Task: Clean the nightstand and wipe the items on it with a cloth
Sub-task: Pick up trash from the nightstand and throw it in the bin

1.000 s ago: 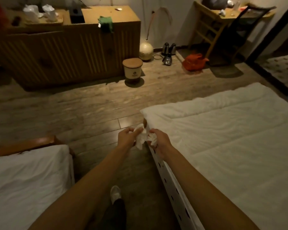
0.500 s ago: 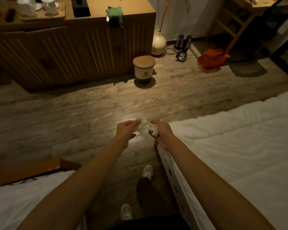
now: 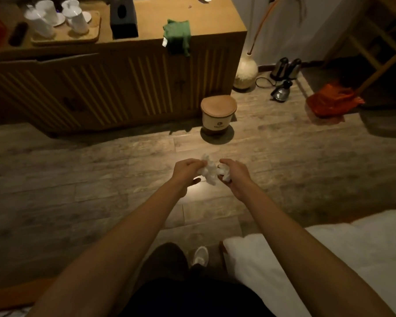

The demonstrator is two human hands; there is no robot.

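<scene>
Left hand: the left hand point(image 3: 186, 170) is stretched forward above the wooden floor point(image 3: 82, 179), and its fingers are curled around the left part of a crumpled white tissue point(image 3: 209, 171).
Right hand: the right hand point(image 3: 234, 173) is just beside the left one, and its fingers pinch the right part of the same white wad (a small piece shows under the palm).
Tissue: it hangs in the air between both hands, over the floor and in front of the small round bin point(image 3: 218, 113).
Bin: it stands on the floor with its lid closed, just beside the front of the wooden cabinet point(image 3: 114, 88).
Cabinet top: a green cloth point(image 3: 177, 35) lies at the front edge and hangs partly down the front; a dark tissue box point(image 3: 123, 18) and a tray point(image 3: 65, 36) with white cups point(image 3: 77, 18) are to the left of it.
Bed: a white bed point(image 3: 329, 259) is at the lower right, near the person's shoe point(image 3: 200, 256).
Floor, right side: a pale vase point(image 3: 245, 72), kettles point(image 3: 285, 66) and an orange bag point(image 3: 333, 100).
</scene>
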